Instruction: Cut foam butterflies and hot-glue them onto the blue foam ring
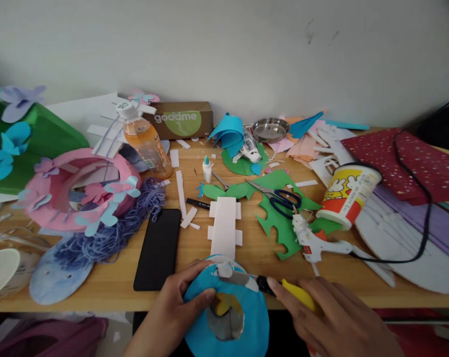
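a left hand (175, 307) grasps the rim of a bright blue round disc (256, 317) at the near edge of a light wooden table (194, 292), thumb on its face, while a right hand (332, 315) grips a yellow-handled tool (300, 295), its flat metal blade lying over white patches near the disc's top. a grey and yellow shape sits mid-disc. just beyond are a white paper strip with side tabs (224, 225), a black smartphone (157, 250), dark-handled scissors (280, 199) on cut green sheeting (265, 223), and a white glue gun (313, 245). a plain pale wall (209, 49) backs the table.

among the containers, a clear white-capped bottle (148, 144) holds orange liquid; a small white bottle with a green cap (207, 171) is near the table's middle, and a shallow round steel bowl (271, 130) sits by the wall.

a brown cardboard box (179, 120) reads "goodme" across a green circle; a yellow, red and white cup (347, 193) shows white rabbits, its small print too fine to read.
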A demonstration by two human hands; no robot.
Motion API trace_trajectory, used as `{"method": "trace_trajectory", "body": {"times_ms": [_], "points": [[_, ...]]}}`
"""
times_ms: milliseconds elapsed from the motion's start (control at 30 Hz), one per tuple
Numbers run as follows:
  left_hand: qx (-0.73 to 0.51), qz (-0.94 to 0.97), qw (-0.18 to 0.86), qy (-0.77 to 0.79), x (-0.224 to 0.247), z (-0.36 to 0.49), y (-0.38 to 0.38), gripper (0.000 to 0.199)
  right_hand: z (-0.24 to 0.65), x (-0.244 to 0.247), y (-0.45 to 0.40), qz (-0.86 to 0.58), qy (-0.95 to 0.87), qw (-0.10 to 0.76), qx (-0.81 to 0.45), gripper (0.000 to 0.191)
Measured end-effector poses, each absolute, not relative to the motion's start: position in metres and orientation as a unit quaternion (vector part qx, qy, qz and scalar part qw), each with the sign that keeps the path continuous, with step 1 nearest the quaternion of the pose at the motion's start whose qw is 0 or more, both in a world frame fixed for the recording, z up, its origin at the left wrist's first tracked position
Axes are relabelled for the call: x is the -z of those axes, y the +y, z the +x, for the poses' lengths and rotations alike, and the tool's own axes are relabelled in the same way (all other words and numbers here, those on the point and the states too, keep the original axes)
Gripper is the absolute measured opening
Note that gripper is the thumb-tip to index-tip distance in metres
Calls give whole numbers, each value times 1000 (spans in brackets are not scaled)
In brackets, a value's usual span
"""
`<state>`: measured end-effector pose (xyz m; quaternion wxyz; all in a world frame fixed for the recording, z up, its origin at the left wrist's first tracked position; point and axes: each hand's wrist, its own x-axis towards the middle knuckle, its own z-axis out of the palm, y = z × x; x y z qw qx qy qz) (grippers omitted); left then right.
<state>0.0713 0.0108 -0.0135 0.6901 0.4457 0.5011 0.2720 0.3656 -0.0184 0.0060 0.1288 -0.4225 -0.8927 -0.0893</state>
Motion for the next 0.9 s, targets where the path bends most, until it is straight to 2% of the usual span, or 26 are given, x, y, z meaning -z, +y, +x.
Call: {"method": "trace_trajectory", "body": {"times_ms": [500,800,900], "points": [[-268,429,706,496,16,71,12,44,358,-10,-12,-420,-897,109,82,44],[-276,431,682,523,17,78,10,39,366,-18,-7,-390,-912,90,93,46],[-272,428,668,544,18,72,9,42,383,-8,-7,-421,-897,58,120,48]]}}
